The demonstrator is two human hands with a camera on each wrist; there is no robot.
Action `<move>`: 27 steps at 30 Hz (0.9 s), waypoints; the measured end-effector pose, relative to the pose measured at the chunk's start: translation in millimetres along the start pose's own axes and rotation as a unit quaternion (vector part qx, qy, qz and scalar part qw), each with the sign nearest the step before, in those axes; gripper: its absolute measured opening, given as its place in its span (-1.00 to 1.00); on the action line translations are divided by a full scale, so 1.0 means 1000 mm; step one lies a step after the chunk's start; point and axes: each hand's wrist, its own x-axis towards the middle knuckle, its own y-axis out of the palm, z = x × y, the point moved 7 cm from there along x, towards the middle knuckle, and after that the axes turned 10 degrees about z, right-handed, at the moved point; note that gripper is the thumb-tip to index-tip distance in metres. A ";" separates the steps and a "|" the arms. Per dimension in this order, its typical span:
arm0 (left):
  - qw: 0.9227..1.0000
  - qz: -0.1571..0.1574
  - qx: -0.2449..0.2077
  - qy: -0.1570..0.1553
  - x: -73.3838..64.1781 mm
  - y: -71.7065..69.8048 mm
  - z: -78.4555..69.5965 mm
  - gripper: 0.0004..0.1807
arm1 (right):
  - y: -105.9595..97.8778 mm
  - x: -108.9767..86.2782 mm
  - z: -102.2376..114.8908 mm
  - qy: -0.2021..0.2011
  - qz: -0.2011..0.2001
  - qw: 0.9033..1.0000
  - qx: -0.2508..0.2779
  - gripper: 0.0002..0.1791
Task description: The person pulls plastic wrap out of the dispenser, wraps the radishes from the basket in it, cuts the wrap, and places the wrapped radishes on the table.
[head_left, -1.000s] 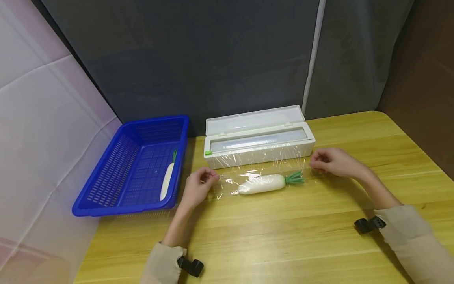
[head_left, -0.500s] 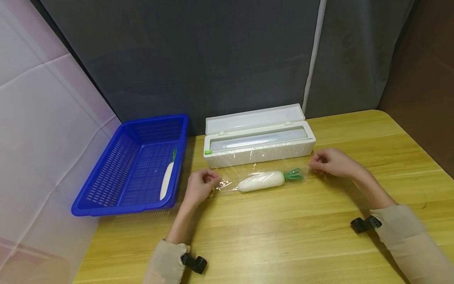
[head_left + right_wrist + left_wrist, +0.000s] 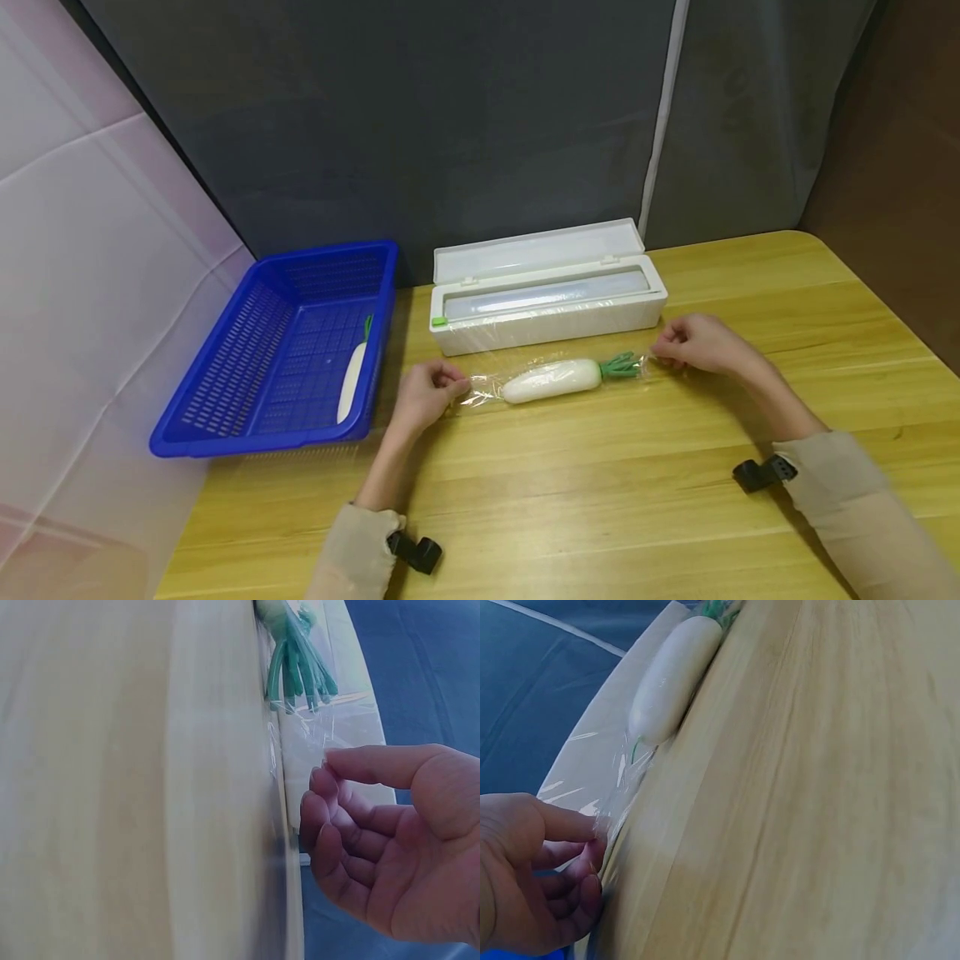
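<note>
A white radish (image 3: 553, 381) with green leaf stubs lies on the wooden table in the head view, wrapped round by clear cling film (image 3: 482, 390). Thumb and fingers of my left hand (image 3: 426, 395) pinch the film beyond the radish's root end. At the leafy end my right hand (image 3: 699, 342) pinches the film's other side. The left wrist view shows the film gathered from the radish (image 3: 671, 682) to my fingertips. Behind the radish stands a white cling film box (image 3: 551, 327), lid raised; film appears to stretch over its front.
On the left is a blue plastic basket (image 3: 262, 442), with a second white radish (image 3: 352, 383) along its right side. A dark curtain (image 3: 450, 125) hangs behind the table (image 3: 570, 500). A pale sheet (image 3: 90, 275) borders the left side.
The film has drawn closer round the radish, bunching at both ends. The radish has shifted slightly toward the box. Both hands keep their pinch and have moved only a little inward.
</note>
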 end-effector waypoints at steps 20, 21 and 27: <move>0.999 0.023 0.018 -0.018 0.002 0.007 0.001 -0.88 | 0.012 0.003 0.002 0.035 0.047 0.998 -0.003 -0.77; 0.999 0.024 0.017 -0.020 0.002 0.007 0.001 -0.88 | 0.012 0.003 0.002 0.033 0.048 0.998 0.000 -0.77; 0.999 0.030 -0.004 -0.037 0.002 0.006 0.006 -0.88 | 0.013 0.003 0.002 0.008 0.054 0.998 0.023 -0.79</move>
